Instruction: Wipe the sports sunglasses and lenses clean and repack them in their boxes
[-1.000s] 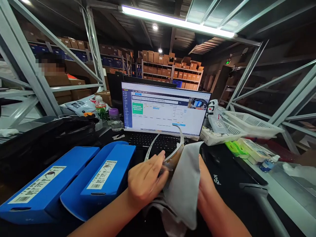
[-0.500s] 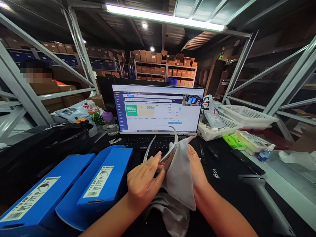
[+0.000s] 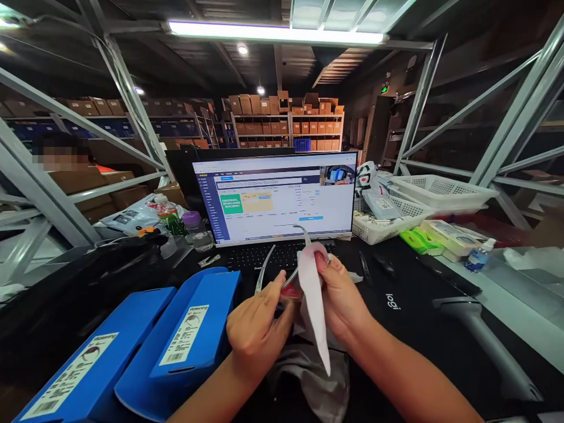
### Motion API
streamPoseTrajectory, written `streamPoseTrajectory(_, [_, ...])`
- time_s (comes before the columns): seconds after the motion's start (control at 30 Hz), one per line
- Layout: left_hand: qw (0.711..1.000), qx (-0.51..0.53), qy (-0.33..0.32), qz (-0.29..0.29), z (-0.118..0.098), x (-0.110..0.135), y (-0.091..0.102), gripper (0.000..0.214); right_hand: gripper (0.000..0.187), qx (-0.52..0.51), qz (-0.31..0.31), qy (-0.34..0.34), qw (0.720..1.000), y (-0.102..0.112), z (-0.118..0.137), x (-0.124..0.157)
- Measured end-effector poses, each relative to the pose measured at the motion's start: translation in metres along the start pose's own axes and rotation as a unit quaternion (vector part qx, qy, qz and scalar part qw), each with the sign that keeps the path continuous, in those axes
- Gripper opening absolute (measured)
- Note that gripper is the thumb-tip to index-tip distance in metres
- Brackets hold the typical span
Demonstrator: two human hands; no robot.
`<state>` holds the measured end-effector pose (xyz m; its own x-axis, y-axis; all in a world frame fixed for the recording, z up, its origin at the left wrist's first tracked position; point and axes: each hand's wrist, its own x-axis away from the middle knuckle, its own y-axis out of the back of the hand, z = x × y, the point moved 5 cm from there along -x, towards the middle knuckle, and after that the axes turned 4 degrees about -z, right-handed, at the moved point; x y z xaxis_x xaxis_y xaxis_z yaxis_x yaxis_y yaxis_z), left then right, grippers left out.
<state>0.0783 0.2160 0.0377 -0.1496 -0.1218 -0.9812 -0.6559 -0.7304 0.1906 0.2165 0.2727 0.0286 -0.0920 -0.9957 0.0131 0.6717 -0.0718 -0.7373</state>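
Our left hand (image 3: 258,332) is closed on the glasses (image 3: 291,288), thumb and fingertips pinching the frame beside the lens, while our right hand (image 3: 339,296) grips a pale cloth (image 3: 314,299) between thumb and fingers, pressing it against the lens from the far side. Neither hand is released. We hold the glasses in the air just above the desk, in front of the keyboard (image 3: 264,257), with both thin arms pointing up and away from us. Holding the frame rather than the lens keeps our fingers off the clear surface, and a light pinch should be enough, since the arms look slim and springy. The cloth works best when kept smooth across the lens, with soft, even pressure and no grit caught in the fold. The arms need to stay clear of the keys. Below our hands hangs a crumpled grey cloth (image 3: 311,382), though we cannot tell whether it is the same piece. To our left lie a blue box (image 3: 215,299) and a second one (image 3: 132,329); ahead stands the monitor (image 3: 273,197), with a white basket (image 3: 383,232) to its right.
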Motion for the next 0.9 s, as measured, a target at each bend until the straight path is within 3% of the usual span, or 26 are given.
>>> streamPoseTrajectory(0.1, [0.999, 0.021, 0.036, 0.005, 0.007, 0.001, 0.000, 0.047, 0.052, 0.068, -0.038, 0.095, 0.992, 0.003, -0.020, 0.014])
streamPoseTrajectory(0.2, [0.994, 0.053, 0.099, 0.006, 0.020, 0.003, 0.003, 0.036, 0.055, 0.140, -0.018, 0.208, 0.968, 0.002, -0.037, 0.027])
streamPoseTrajectory(0.27, [0.989, 0.065, 0.136, -0.002, 0.025, 0.003, 0.006, 0.029, 0.056, 0.154, 0.004, 0.245, 0.957, 0.000, -0.037, 0.029])
streamPoseTrajectory(0.33, [0.986, 0.067, 0.149, -0.009, 0.026, 0.000, 0.008, 0.025, 0.058, 0.137, 0.047, 0.213, 0.966, -0.004, -0.027, 0.024])
streamPoseTrajectory(0.4, [0.991, 0.052, 0.125, -0.013, 0.021, -0.006, 0.009, 0.025, 0.060, 0.083, 0.076, 0.129, 0.985, -0.007, -0.012, 0.015])
streamPoseTrajectory(0.5, [0.998, 0.010, 0.057, -0.024, 0.010, -0.013, 0.008, 0.028, 0.061, -0.002, 0.058, 0.010, 0.998, -0.009, 0.006, 0.004])
streamPoseTrajectory(0.6, [0.999, -0.012, 0.026, -0.038, 0.008, -0.014, 0.007, 0.031, 0.061, -0.020, 0.035, -0.001, 0.999, -0.008, 0.003, 0.001])
streamPoseTrajectory(0.7, [0.998, 0.028, 0.062, -0.018, 0.017, -0.011, 0.006, 0.027, 0.058, 0.068, 0.020, 0.126, 0.990, -0.004, -0.016, 0.012])
streamPoseTrajectory(0.83, [0.988, 0.094, 0.126, 0.012, 0.028, -0.008, 0.009, 0.026, 0.052, 0.232, 0.061, 0.383, 0.892, -0.007, -0.026, 0.042])
streamPoseTrajectory(0.9, [0.986, 0.102, 0.134, 0.009, 0.029, -0.010, 0.013, 0.026, 0.052, 0.249, 0.084, 0.423, 0.867, -0.010, -0.022, 0.048])
